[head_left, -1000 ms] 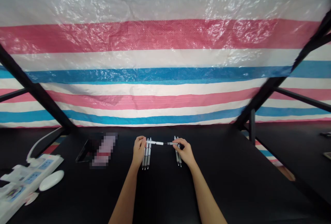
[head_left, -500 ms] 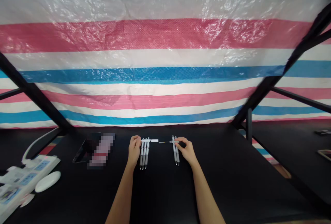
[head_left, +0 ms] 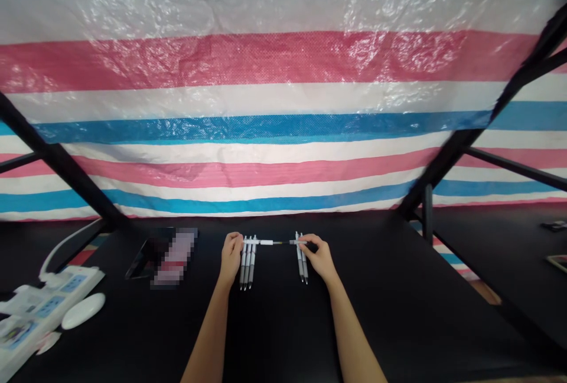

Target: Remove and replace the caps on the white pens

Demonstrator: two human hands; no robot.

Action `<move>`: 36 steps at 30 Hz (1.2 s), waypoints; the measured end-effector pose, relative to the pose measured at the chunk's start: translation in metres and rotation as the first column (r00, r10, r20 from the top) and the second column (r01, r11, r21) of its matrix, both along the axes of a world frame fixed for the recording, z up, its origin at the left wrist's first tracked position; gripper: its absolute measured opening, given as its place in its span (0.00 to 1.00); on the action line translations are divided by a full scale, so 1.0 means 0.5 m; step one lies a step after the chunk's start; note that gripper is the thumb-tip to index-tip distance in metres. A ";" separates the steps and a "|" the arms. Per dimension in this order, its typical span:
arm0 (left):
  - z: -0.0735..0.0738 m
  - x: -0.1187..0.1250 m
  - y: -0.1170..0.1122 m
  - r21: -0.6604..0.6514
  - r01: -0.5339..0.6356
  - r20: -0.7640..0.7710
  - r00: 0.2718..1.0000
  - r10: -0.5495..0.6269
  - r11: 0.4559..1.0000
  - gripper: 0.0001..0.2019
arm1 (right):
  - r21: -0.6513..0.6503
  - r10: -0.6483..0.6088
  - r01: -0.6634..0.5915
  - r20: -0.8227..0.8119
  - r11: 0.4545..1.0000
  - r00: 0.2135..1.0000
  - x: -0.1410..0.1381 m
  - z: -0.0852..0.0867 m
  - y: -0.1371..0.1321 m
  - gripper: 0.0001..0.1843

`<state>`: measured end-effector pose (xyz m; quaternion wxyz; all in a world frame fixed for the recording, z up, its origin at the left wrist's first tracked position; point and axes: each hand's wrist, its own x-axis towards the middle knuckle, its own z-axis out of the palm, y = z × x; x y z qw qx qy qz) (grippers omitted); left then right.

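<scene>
My left hand (head_left: 231, 257) is closed on the white barrel end of a pen (head_left: 261, 242) held level above the black table (head_left: 283, 324). My right hand (head_left: 319, 258) pinches the grey front piece of the same pen (head_left: 295, 242); a thin refill shows between the two parts. Under my left hand lie three white-and-grey pens (head_left: 247, 262) side by side. Two more pens (head_left: 301, 259) lie beside my right hand.
A dark phone-like object (head_left: 148, 256) with a blurred patch lies to the left. Further left sit a white power strip (head_left: 33, 306) with its cable and a white mouse (head_left: 83, 310). Black frame bars (head_left: 447, 164) cross in front of a striped tarp (head_left: 283, 94).
The pen's two parts were pulled apart between my hands half a second ago; now they sit slightly closer. The view dropped a little since one second ago.
</scene>
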<state>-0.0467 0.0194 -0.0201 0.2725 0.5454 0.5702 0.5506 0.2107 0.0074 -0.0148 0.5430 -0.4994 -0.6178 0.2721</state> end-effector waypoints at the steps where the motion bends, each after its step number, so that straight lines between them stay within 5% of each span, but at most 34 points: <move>1: 0.000 0.000 0.000 0.001 0.000 -0.006 1.000 0.000 1.000 0.22 | 0.001 0.003 -0.003 -0.003 1.000 1.000 -0.002 0.001 0.000 0.09; 12: 0.017 0.009 -0.004 -0.007 0.123 -0.194 0.973 -0.122 0.992 0.24 | -0.027 0.071 -0.071 0.012 0.997 0.997 -0.036 0.006 -0.010 0.07; 36: 0.010 0.010 -0.003 -0.022 0.140 -0.244 0.959 -0.141 0.990 0.20 | -0.114 0.120 -0.122 -0.018 0.986 0.993 -0.052 0.006 -0.012 0.15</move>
